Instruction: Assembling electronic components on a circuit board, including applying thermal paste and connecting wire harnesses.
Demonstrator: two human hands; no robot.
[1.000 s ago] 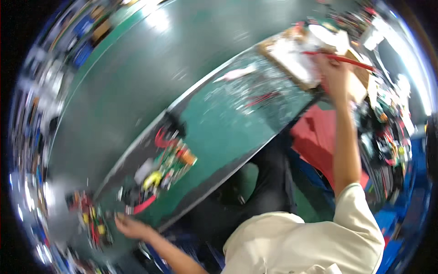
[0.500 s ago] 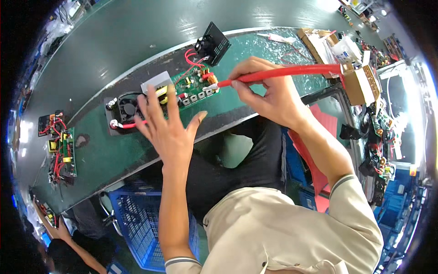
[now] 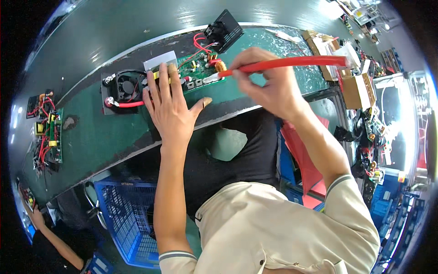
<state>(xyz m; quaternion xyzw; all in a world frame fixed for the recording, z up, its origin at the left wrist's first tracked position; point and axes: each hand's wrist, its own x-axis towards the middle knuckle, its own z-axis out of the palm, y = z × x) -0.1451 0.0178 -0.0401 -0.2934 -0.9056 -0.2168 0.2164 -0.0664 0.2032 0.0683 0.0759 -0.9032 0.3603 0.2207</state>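
A green circuit board with red wires lies on the green bench, joined to a black fan on its left and a black panel behind it. My left hand lies flat, fingers spread, on the board's near left part. My right hand grips a long red-handled tool like a pen. Its pale tip touches the board near an orange coil.
Another wired green board lies at the far left of the bench. Cardboard boxes and small parts crowd the right end. A blue plastic crate stands under the bench. Another person's hand shows at the lower left.
The view swung from the bench's far end onto the board in front of me. My left hand came down flat on the board, and the red tool's tip came onto it.
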